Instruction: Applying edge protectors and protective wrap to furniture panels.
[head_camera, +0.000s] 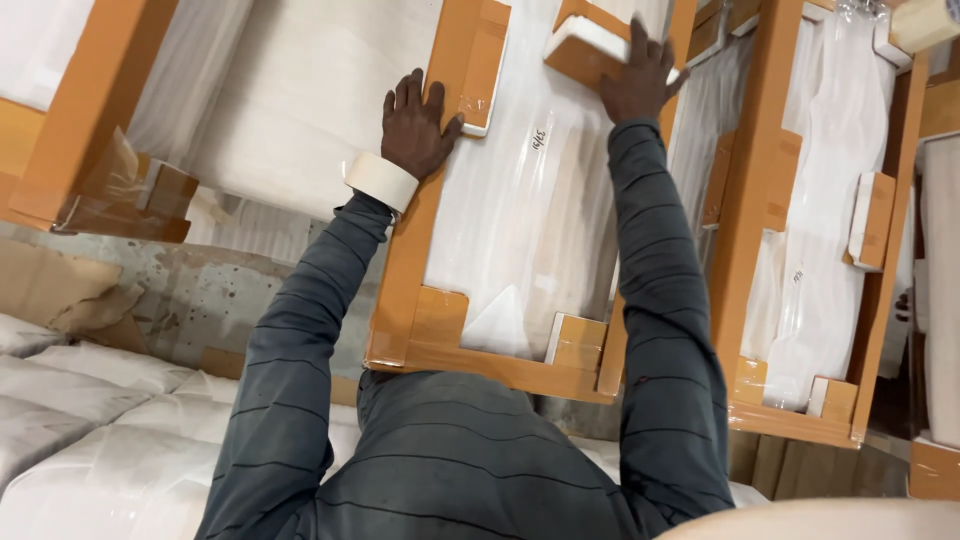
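Overhead, wrapped panel (520, 210), hands (415, 125) pressing edges

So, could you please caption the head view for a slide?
Both hands, left and right, press on a wrapped panel edged in brown cardboard.

views: one, head-worn | position: above and behind both raised arms | facing: steeply down and forward onto wrapped panel (520, 200) in cardboard frame | range: close, arm's reach; sleeves fill lower frame | shared coverage: none, single view
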